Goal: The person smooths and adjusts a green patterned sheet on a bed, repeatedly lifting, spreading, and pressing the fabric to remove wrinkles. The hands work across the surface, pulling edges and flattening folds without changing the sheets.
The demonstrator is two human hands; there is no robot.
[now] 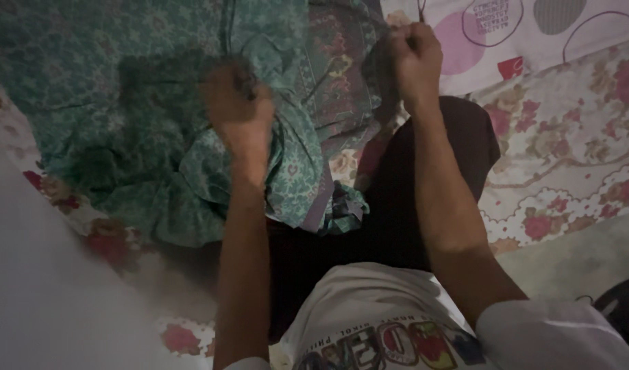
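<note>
1. Gripping the green patterned cloth [157,103] with both hands is the work in hand: the left hand [240,109], at the centre left of the frame, is clenched into a fist on a bunched part of it, though blur hides the exact hold.
2. The right hand [415,58], at the upper centre, is pinched shut on what looks like the cloth's darker border edge [342,62]; the dim light makes the edge hard to trace.
3. The cloth fills the upper left of the frame, lying in loose folds over the floral sheet [568,137] and spilling toward the person's dark-clad leg [397,205] in the middle.
4. To handle it well, I would judge it best to keep both fists on the same edge, so the stretch between them hangs straight and not twisted.
5. Holding the hands level and apart should let the bunched folds below the left hand drop free.
6. A likely fault is catching two layers in the left fist, since the cloth is thickly gathered there; feel for a single edge.
7. The spotted pillow [520,34] at the upper right lies well apart.
</note>
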